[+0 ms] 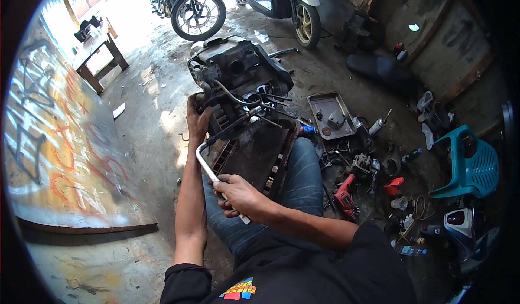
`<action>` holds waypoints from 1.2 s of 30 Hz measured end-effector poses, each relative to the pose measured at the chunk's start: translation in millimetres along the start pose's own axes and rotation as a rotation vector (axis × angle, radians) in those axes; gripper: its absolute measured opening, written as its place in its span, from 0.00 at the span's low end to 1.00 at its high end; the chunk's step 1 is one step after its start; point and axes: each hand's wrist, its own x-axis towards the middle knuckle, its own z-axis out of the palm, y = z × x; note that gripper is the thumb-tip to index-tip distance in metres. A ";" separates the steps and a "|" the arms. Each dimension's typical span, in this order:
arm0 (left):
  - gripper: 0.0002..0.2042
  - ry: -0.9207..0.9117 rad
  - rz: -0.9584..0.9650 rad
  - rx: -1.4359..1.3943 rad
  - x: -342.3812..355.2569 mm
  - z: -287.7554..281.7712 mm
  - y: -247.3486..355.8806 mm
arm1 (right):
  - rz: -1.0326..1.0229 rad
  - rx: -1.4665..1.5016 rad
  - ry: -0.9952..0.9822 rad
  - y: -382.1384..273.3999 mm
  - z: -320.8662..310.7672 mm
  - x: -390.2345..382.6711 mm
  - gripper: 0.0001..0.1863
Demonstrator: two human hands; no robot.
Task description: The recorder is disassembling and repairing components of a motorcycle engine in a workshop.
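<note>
A dirty motorcycle engine [233,66] with hoses and cables rests in front of me on the far part of a dark crate [254,152], between my knees. My left hand [199,117] grips the engine's left side, its fingertips partly hidden behind the casing. My right hand [238,195] is closed round the silver handle of an L-shaped socket wrench [208,168]. From its bend, the wrench's dark shaft runs up and right toward the near side of the engine. The shaft's far end is lost among the cables, so I cannot tell what it touches.
On the right lie a metal tray [331,117] with parts, a spray can [381,122], a red power drill [345,195] and loose parts. Farther right is a teal plastic chair [468,163]. A painted board [76,152] stands left; two motorcycles [197,14] are parked ahead.
</note>
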 end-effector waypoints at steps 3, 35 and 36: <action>0.24 0.029 0.030 0.031 0.5 2.0 5.4 | 0.007 0.043 -0.052 1.6 -7.5 -0.1 0.09; 0.20 0.081 0.078 0.217 0.5 7.2 30.9 | 0.188 -0.285 0.087 -5.5 -3.5 -23.1 0.21; 0.20 0.088 0.090 0.230 0.7 7.3 31.1 | 0.180 -0.260 0.096 -3.2 -4.6 -22.5 0.20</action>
